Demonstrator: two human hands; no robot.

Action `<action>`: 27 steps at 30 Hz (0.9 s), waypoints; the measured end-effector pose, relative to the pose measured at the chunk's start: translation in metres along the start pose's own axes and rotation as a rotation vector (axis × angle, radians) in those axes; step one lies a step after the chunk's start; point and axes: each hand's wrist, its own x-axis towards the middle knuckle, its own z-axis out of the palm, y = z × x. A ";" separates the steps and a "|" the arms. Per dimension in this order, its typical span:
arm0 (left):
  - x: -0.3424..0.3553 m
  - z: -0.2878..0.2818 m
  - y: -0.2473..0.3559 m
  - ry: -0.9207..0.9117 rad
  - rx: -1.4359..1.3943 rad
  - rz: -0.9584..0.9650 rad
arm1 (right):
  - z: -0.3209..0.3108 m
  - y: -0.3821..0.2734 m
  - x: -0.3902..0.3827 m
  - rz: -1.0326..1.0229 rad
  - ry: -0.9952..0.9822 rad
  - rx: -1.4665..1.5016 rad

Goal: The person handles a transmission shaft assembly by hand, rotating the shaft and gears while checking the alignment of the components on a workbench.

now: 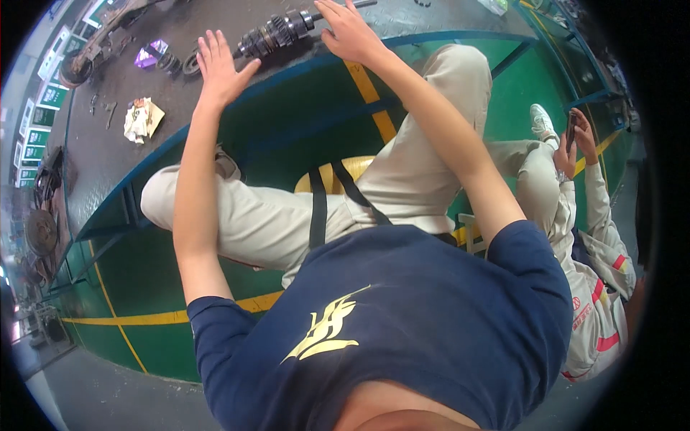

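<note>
A dark metal gear shaft, with several toothed gears along it, lies on the workbench between my hands. My left hand is at its left end, fingers spread and thumb out, with nothing seen in it. At the other end, my right hand reaches over the thin shaft, its fingers stretched out. Whether its palm touches the metal is hidden. Beside my left fingers sit dark metal rings and a purple packet.
A crumpled cloth or paper bundle and small metal parts lie on the bench's left side. The blue bench edge curves ahead of my knees. To my right sits a person with a phone in hand.
</note>
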 end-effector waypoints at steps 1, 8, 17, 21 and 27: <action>0.016 0.000 0.008 0.031 -0.093 0.022 | 0.001 0.020 0.005 0.002 0.005 -0.029; 0.059 0.028 -0.015 -0.271 -0.395 -0.202 | 0.013 0.051 0.031 0.179 -0.221 -0.133; 0.047 0.029 0.010 -0.069 -0.240 -0.122 | 0.035 0.063 0.001 0.066 0.097 -0.316; 0.035 0.029 0.001 -0.014 -0.190 -0.062 | 0.029 0.046 -0.012 0.063 -0.043 -0.306; 0.021 0.028 0.001 -0.047 -0.190 -0.065 | 0.009 0.025 -0.016 0.095 -0.160 -0.265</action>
